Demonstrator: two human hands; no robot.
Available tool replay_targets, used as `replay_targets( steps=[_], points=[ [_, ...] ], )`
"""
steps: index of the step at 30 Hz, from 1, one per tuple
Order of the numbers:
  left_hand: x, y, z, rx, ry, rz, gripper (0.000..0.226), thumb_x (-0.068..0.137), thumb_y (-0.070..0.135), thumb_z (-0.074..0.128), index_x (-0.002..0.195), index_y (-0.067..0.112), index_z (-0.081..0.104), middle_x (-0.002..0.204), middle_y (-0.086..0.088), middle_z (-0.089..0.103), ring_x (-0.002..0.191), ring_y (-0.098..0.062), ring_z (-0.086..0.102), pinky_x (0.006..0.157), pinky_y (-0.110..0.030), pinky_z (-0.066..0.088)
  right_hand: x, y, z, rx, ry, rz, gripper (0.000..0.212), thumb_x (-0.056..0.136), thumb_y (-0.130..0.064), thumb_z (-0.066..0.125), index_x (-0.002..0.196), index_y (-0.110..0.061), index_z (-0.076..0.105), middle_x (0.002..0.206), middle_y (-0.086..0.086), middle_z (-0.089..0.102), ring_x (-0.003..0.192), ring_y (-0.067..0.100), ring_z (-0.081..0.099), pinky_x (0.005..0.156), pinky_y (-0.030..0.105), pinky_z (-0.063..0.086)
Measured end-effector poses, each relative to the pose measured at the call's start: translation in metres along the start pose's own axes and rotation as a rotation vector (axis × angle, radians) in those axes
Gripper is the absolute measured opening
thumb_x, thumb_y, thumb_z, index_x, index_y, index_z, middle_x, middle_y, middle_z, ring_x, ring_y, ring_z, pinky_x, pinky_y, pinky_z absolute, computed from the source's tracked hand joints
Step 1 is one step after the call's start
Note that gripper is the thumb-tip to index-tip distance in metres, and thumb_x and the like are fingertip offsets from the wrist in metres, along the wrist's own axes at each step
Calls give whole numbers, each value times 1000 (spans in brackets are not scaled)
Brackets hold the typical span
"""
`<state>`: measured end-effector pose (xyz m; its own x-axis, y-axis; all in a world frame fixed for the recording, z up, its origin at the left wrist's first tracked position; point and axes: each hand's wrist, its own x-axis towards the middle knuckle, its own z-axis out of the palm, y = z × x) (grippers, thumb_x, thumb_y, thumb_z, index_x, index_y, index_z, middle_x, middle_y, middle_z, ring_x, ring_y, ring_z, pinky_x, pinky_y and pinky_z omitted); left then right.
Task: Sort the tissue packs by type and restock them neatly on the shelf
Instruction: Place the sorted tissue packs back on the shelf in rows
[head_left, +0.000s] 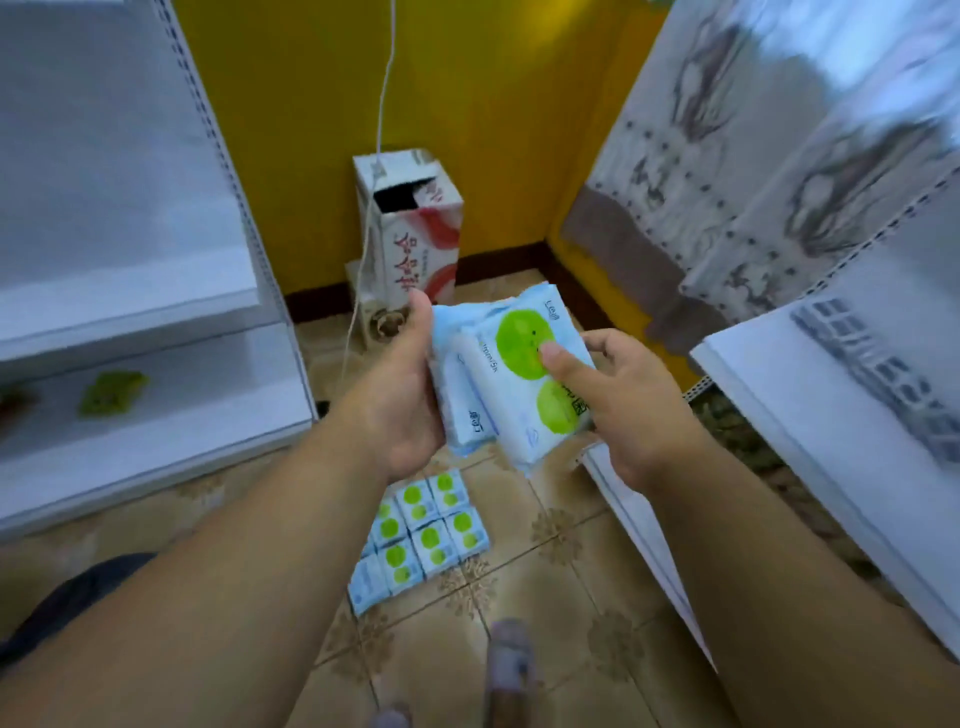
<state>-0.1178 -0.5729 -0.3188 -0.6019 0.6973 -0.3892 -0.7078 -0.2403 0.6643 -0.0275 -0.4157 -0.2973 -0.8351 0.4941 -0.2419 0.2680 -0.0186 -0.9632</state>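
Both forearms raised; left hand (402, 387) and right hand (631, 402) gripping a small stack of green-dot tissue packs (511, 374) above the tiled floor (561, 613). Not yet shelved. Block of matching packs (423, 535) waiting on that floor below the stack; white shelf (769, 395) just right of it, so restocking judged mostly outstanding.

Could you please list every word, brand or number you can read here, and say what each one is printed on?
"Leyi", roughly, a small brand mark: front tissue pack held in both hands, top corner.
The same mark: pack behind it, lower edge.
"...pm/5k", partly legible: side of the front pack.
Red Chinese characters: white carton by the wall, too blurred to read.
Packs on the floor: print too small.
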Motion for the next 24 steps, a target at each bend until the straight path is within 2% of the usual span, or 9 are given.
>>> replay_targets(
  steps=[3,6,7,9,11,14,16,20,24],
  points=[
    [-15,8,50,45,12,59,62,82,43,58,136,14,56,121,-9,70,107,-27,68,85,-47,58,-41,-31,-34,34,208,-91,36,77,-40,78,95,-10,66,90,9,75,74,22,71,63,38,59],
    [-24,14,99,-81,22,67,45,95,37,55,133,13,59,119,-12,70,104,-31,69,81,-51,58,-76,-56,-81,126,411,-139,33,83,-39,75,94,-10,65,81,10,71,57,19,63,43,27,48],
    [-25,15,117,-103,17,63,43,96,38,54,132,15,60,118,-12,71,105,-32,69,82,-51,58,-86,-63,-97,160,456,-152,31,86,-37,73,97,-9,65,84,11,72,60,22,66,45,29,52],
    [-27,16,155,-70,-26,71,44,96,42,54,131,17,59,116,-11,72,103,-33,70,80,-53,58,-104,-76,-129,203,520,-185,29,89,-32,71,103,-7,64,91,11,75,77,28,72,64,43,61],
    [-29,14,196,19,-113,103,41,96,42,54,130,18,59,111,-11,73,94,-33,72,71,-54,60,-119,-89,-160,204,573,-236,24,89,-29,71,101,-10,65,93,10,76,82,27,73,73,47,60],
    [-30,4,257,121,-214,156,37,97,38,54,125,14,60,100,-11,76,80,-30,74,63,-54,59,-134,-107,-205,209,665,-292,13,89,-25,71,94,-14,65,91,11,74,71,21,70,66,42,59],
    [-32,-6,302,141,-287,162,30,97,33,55,117,13,64,94,-11,76,74,-28,74,61,-52,59,-147,-119,-242,223,704,-312,12,89,-24,71,93,-16,64,91,13,73,71,23,69,69,46,59],
    [-29,-25,376,236,-439,177,23,94,13,60,116,8,63,97,-13,75,76,-28,74,56,-41,60,-173,-141,-313,127,801,-367,16,87,-22,71,100,-19,62,95,7,73,74,21,71,73,46,59],
    [-12,-34,437,425,-508,270,34,84,-5,66,114,10,61,103,-16,74,87,-33,73,67,-42,61,-184,-158,-366,-1,875,-377,19,85,-25,73,100,-27,61,96,-1,72,84,21,72,79,49,59]
  ],
)
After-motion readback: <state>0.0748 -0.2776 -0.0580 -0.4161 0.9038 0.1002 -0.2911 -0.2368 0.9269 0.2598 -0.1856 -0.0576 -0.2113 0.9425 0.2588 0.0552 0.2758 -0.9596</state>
